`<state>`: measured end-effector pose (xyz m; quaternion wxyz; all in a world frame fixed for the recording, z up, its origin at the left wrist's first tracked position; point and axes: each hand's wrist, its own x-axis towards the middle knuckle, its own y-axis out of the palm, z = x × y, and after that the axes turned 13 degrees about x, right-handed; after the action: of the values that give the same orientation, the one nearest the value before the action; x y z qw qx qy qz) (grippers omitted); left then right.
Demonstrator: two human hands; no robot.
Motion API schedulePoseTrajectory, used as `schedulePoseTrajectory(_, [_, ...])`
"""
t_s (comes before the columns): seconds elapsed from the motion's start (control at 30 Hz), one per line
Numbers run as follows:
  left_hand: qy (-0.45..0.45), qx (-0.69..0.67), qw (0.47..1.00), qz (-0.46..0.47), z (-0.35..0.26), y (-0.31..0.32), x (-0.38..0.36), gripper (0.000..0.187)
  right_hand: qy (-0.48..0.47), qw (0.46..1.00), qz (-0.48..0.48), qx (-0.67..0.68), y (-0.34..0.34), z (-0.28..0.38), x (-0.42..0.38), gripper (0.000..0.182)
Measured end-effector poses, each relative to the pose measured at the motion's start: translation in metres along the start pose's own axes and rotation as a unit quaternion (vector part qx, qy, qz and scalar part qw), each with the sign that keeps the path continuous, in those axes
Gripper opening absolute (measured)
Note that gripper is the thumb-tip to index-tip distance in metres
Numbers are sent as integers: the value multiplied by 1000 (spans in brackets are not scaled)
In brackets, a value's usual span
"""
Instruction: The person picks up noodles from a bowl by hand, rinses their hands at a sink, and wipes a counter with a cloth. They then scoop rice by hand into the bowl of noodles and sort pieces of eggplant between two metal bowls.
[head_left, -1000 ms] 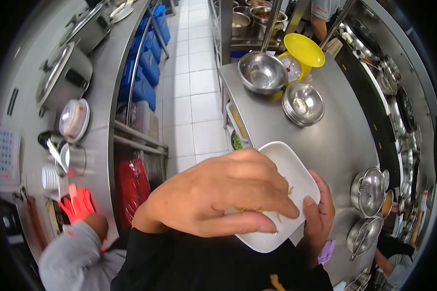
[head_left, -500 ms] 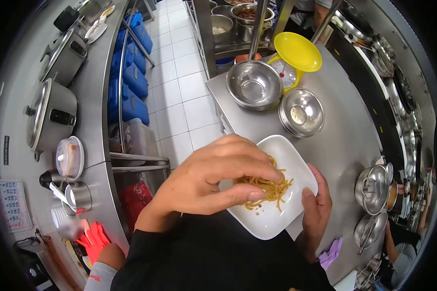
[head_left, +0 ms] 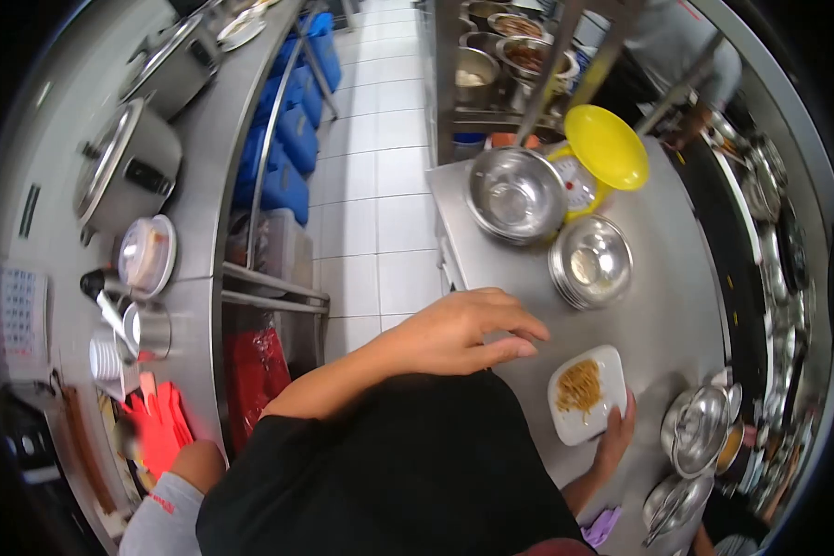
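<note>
Left hand [head_left: 468, 334], centre: grip empty, thumb and fingers parted. Right hand [head_left: 615, 440], lower right: grip lightly closed on edge of white square dish [head_left: 610, 372] holding noodles [head_left: 579, 387], below stacked metal bowls [head_left: 591, 263].

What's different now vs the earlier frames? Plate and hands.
The white dish has gone down and right, to the counter; the right hand is still at its rim, grip unclear. The left hand is no longer over it. Unchanged: noodles in the dish, steel bowls beside the yellow scale.
</note>
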<state>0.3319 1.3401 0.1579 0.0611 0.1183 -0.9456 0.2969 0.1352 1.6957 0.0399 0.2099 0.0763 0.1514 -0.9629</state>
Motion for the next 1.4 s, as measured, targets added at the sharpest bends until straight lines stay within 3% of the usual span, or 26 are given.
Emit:
schedulePoseTrajectory(0.07, [22,17,1000,-14,14,3,-4,24,90,995,-32,27,-31,-30,-2,54])
schedulePoseTrajectory(0.13, [22,23,999,-13,25,-1,-6,25,50,994,-73,70,-77,-95,8,57])
schedulePoseTrajectory(0.2, [23,13,1000,-14,36,-10,-7,26,127,987,-68,66,-105,-88,9,59])
schedulePoseTrajectory(0.27, [31,9,999,-18,48,-22,-8,27,79,991,-106,-24,-151,-112,23,54])
schedulePoseTrajectory(0.3, [35,13,999,-22,55,-31,-9,27,38,982,-136,-125,-156,-91,24,54])
schedulePoseTrajectory(0.37, [34,23,999,-26,71,-54,-15,27,-75,893,-197,-396,-87,10,11,53])
schedulePoseTrajectory(0.4, [29,31,999,-25,80,-69,-19,27,-127,857,-206,-455,-42,58,5,53])
schedulePoseTrajectory(0.43, [25,38,999,-22,90,-84,-24,27,-155,858,-189,-452,3,103,-1,53])
schedulePoseTrajectory(0.47, [6,51,998,-33,99,-101,-31,28,-66,937,-191,-285,71,161,-10,51])
schedulePoseTrajectory(0.5, [-6,67,997,-38,111,-123,-41,28,-234,942,-125,-206,28,84,52,47])
schedulePoseTrajectory(0.57, [-23,112,992,-46,132,-158,-61,29,-111,986,-38,-116,174,170,29,41])
schedulePoseTrajectory(0.6, [-34,148,986,-63,144,-175,-74,29,-164,985,20,-49,222,167,39,41])
schedulePoseTrajectory(0.67, [-82,242,964,-75,168,-210,-93,31,-196,950,177,-164,321,204,30,38])
schedulePoseTrajectory(0.73, [-165,345,922,-57,187,-246,-124,33,-162,926,305,-155,398,210,29,38])
schedulePoseTrajectory(0.83, [-257,357,896,-61,207,-288,-165,38,-149,861,389,-292,488,210,33,40])
schedulePoseTrajectory(0.93, [-325,328,882,-98,220,-317,-200,42,-138,838,468,-245,555,217,46,41])
schedulePoseTrajectory(1.07, [-396,283,861,-150,237,-330,-233,44,-263,763,516,-288,636,238,71,40])
schedulePoseTrajectory(1.23, [-477,187,825,-240,237,-327,-261,45,-318,678,608,-263,744,278,89,40])
schedulePoseTrajectory(1.33, [-504,155,793,-304,245,-326,-267,47,-425,581,667,-195,809,309,83,39])
schedulePoseTrajectory(1.37, [-522,147,776,-322,247,-325,-267,47,-408,565,680,-228,830,333,72,41])
schedulePoseTrajectory(1.4, [-538,144,760,-335,248,-329,-268,47,-483,525,676,-184,854,350,69,43])
